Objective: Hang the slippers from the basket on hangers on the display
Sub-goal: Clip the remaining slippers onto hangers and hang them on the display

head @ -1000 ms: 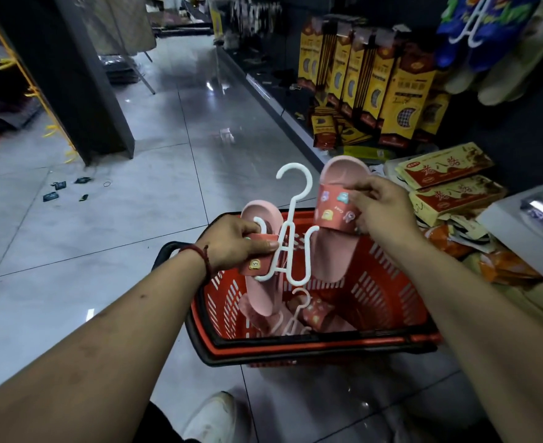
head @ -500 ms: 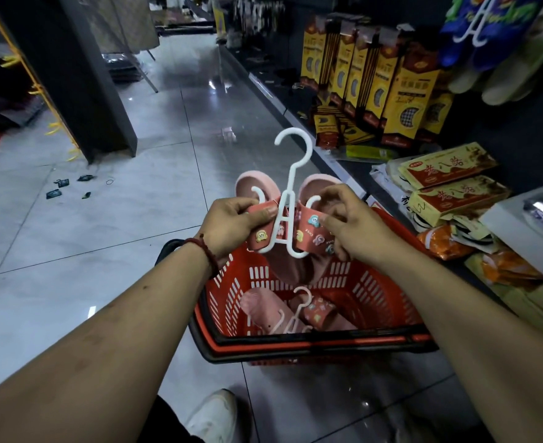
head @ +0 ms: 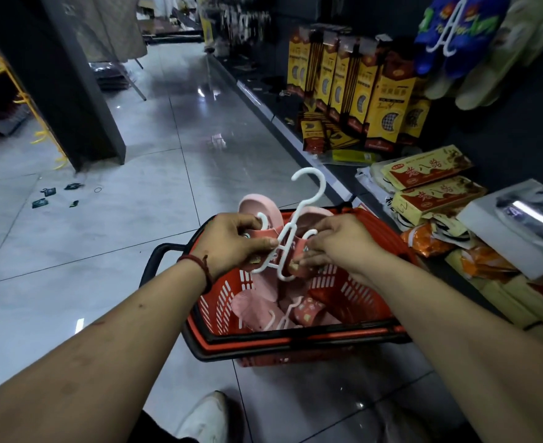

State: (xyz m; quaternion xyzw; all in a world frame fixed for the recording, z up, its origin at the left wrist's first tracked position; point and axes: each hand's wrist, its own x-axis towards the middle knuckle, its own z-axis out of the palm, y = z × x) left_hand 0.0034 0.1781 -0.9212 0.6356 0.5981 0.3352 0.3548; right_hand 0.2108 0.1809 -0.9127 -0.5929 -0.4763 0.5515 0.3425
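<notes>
While the red basket sits on the tiled floor beside the low shelf, it holds another pair of pink slippers lying flat with a second white hanger on top of them. Above the basket's far end, both hands hold a white hanger with a pink slipper on each side. The left hand curls round the strap of the left slipper, thumb pressed along it toward the hanger's stem. The right hand pinches the strap of the right slipper against the hanger's right arm.

The hanger's long axis runs from the hands up and away, leaning right, with the open hook at the top. Both slippers lie along it, rounded ends up and their other ends dipping into the basket.

On the shelf stand tall yellow boxes with dark round windows and print too small to read. Nearer lie flat yellow packets whose red labels carry large Chinese characters. Blue slippers with green lettering, too warped to read, hang at the upper right.
</notes>
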